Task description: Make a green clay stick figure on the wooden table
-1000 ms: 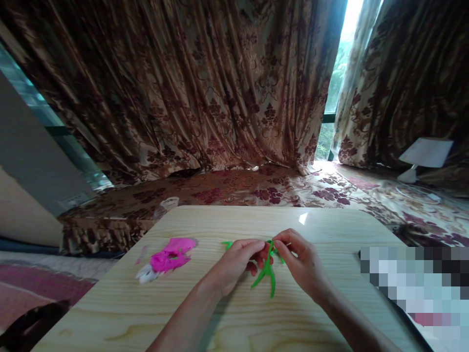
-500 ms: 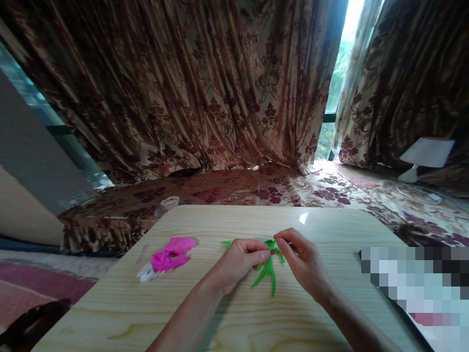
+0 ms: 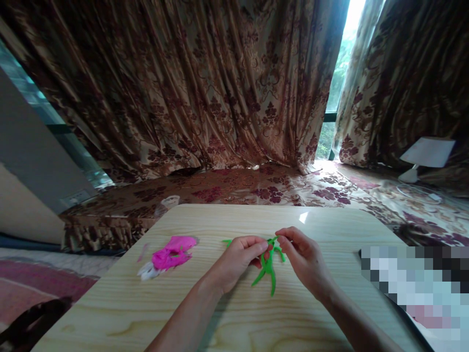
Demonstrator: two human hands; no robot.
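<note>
Over the table [image 3: 322,313], my left hand [image 3: 240,261] pinches a thin strip of a soft green clay-like piece [image 3: 269,274] between thumb and fingers. My right hand [image 3: 302,256] has the strip's other end in its closed fingertips, so a short length spans the gap between the hands. Two tapering green legs hang down below, pointing toward me, and another strand curls beside my right fingers. Left of my left hand lies a small green tip [image 3: 227,242], its remainder hidden by the hand.
A crumpled pink clay-like mass [image 3: 172,259] with green bits lies at the table's left, beside a white crumpled piece [image 3: 148,272]. A clear cup [image 3: 170,201] stands past the far left corner. At the right is a dark-edged, pixelated object [image 3: 414,288]. A white lamp [image 3: 427,151] stands farther back.
My left fingers have shifted and closed around the green strip. My right fingertips have drawn slightly to the right, widening the gap. The pink mass stays put.
</note>
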